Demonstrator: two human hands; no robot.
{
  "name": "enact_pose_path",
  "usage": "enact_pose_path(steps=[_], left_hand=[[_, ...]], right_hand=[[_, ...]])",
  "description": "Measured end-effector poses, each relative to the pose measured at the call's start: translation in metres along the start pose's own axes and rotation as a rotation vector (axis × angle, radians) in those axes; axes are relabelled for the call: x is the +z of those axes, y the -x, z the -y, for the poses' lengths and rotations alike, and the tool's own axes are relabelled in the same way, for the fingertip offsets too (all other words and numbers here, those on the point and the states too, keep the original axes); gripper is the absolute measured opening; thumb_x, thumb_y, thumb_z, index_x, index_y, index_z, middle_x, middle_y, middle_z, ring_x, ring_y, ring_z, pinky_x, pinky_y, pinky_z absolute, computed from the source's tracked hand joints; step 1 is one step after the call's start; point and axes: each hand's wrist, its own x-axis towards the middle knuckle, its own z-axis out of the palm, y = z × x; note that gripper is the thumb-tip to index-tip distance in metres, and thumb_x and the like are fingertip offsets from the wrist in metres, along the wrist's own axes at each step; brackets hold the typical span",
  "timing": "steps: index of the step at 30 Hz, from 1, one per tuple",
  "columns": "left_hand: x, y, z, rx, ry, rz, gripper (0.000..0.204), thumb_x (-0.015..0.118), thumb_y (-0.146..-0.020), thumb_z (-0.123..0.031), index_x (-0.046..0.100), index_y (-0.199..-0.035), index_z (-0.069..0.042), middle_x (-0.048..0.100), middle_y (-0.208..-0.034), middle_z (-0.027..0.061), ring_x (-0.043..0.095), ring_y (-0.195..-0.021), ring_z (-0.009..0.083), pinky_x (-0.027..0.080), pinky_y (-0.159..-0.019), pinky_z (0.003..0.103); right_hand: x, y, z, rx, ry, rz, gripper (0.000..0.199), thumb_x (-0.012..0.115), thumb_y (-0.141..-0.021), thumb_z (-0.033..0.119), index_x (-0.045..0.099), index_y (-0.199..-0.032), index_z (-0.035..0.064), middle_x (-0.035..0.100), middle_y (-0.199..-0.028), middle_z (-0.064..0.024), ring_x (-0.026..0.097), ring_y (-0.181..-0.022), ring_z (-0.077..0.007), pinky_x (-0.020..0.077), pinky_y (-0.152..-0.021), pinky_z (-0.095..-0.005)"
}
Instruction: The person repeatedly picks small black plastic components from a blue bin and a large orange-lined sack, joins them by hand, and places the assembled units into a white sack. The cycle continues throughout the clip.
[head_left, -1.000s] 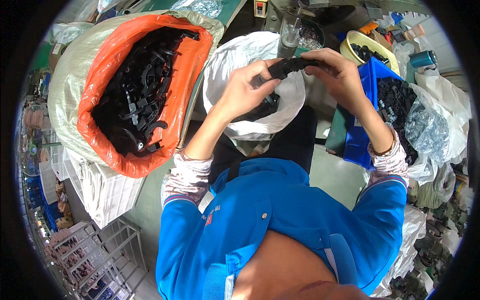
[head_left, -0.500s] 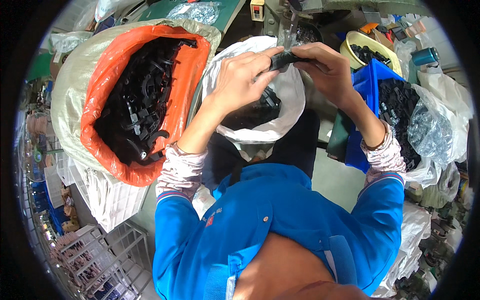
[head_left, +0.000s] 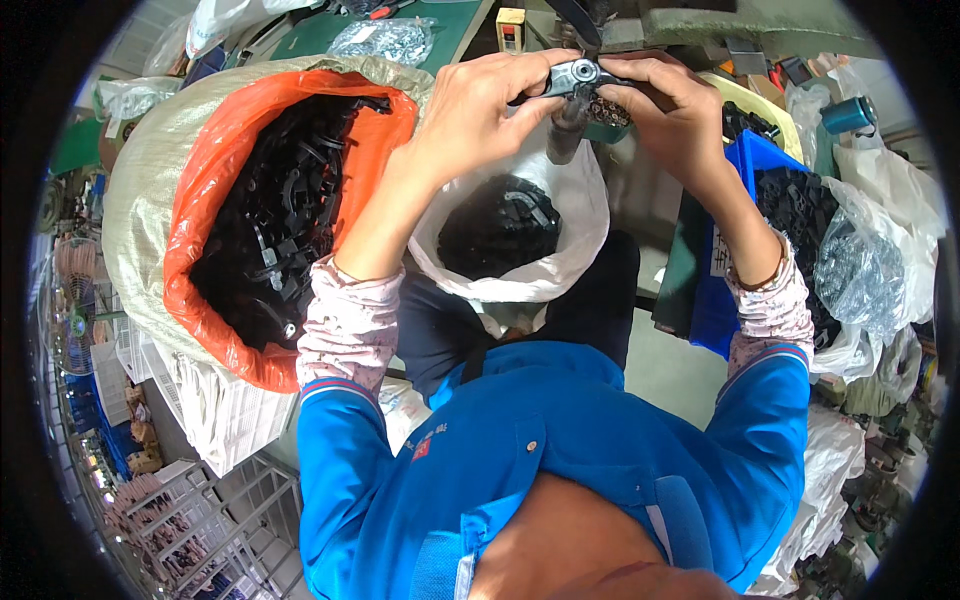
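At the top middle, my left hand [head_left: 480, 112] pinches a small grey-and-black part with a round joint [head_left: 574, 76], its thumb below and fingers above. From the other side, my right hand [head_left: 672, 108] has its thumb and fingers closed round the black end of what looks like the same part. Its palm side hides most of that end. The part sits against an upright metal post [head_left: 566, 138] of a machine. Below the hands, a white bag [head_left: 592, 208] stands between my knees with black parts [head_left: 515, 222] inside.
To the left stands a big woven sack with an orange liner [head_left: 186, 215], full of black parts [head_left: 285, 200]. On the right are a blue crate [head_left: 712, 300], a yellow tub [head_left: 790, 130] and clear plastic bags [head_left: 865, 260]. Behind lies a green tabletop [head_left: 455, 25].
Both hands have risen toward the machine with the part. It has turned, so its round joint now shows. The white bag's opening is less covered by my hands.
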Motion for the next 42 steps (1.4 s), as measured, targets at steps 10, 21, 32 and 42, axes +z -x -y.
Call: enact_pose_path(steps=[10,21,32,42], left_hand=[[-0.008,-0.009,0.008,-0.253,0.141,0.275,0.033,0.070,-0.082,-0.018,0.043,-0.073,-0.003,0.041,-0.058,0.0057,0.040,-0.054,0.0122,0.034,-0.049,0.030],[-0.017,-0.004,0.013,-0.350,0.082,0.341,0.026,0.071,-0.084,-0.021,0.054,-0.075,-0.003,0.050,-0.059,0.0005,0.047,-0.057,0.0055,0.038,-0.051,0.025],[-0.014,-0.002,0.012,-0.379,0.245,0.304,0.024,0.073,-0.081,-0.019,0.059,-0.074,-0.001,0.052,-0.058,0.0028,0.047,-0.055,0.0073,0.038,-0.049,0.026],[-0.016,0.001,0.012,-0.346,0.159,0.274,0.023,0.071,-0.083,-0.021,0.059,-0.075,-0.003,0.055,-0.062,-0.0016,0.047,-0.054,0.0046,0.039,-0.049,0.024]], right_hand=[[0.001,-0.008,-0.014,0.621,-0.460,0.324,0.029,0.071,-0.081,0.012,0.066,-0.107,-0.0011,0.069,-0.081,-0.0083,0.065,-0.070,-0.0098,0.0522,-0.062,-0.0225],[-0.001,-0.013,-0.033,0.685,-0.658,0.359,0.026,0.063,-0.089,0.018,0.066,-0.106,-0.0017,0.069,-0.088,-0.0082,0.063,-0.075,-0.0108,0.0498,-0.068,-0.0202],[0.085,0.031,-0.131,0.750,0.435,0.391,0.043,0.065,-0.071,0.023,0.064,-0.112,0.0112,0.065,-0.108,-0.0147,0.060,-0.102,-0.0351,0.0479,-0.088,-0.0404],[0.090,0.031,-0.113,0.763,0.383,0.195,0.035,0.062,-0.072,0.022,0.064,-0.106,0.0134,0.064,-0.108,-0.0137,0.060,-0.100,-0.0355,0.0501,-0.084,-0.0431]])
